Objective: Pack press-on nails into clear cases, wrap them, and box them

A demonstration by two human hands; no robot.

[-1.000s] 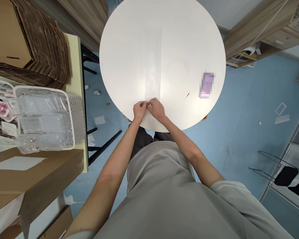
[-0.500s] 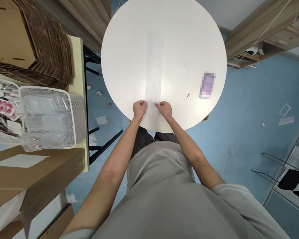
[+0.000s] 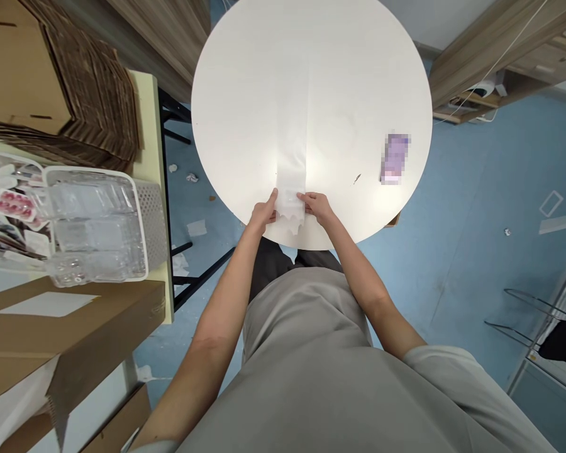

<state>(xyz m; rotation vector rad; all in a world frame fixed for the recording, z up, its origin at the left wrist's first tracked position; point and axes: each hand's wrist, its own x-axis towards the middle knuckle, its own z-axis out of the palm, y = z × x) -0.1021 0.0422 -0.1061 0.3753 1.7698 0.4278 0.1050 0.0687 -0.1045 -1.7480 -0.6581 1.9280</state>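
Note:
A long strip of translucent plastic film lies lengthwise on the white round table, its near end ragged and crinkled close to the table's front edge. My right hand pinches the strip's right edge between thumb and fingers, just above that ragged end. At the opposite edge, my left hand has its thumb stretched upward along the film and its curled fingers lower down, closed at the border. How much film lies between the left fingers is partly hidden.
A blurred purple item lies at the table's right side. To the left, a pale side table carries stacked cardboard, a white basket of clear plastic containers and a brown box. Paper scraps litter the blue floor.
The strip's near end has come closer to me and now hangs ragged between my hands. My left thumb has lifted upward, and my right hand has shifted slightly to the right.

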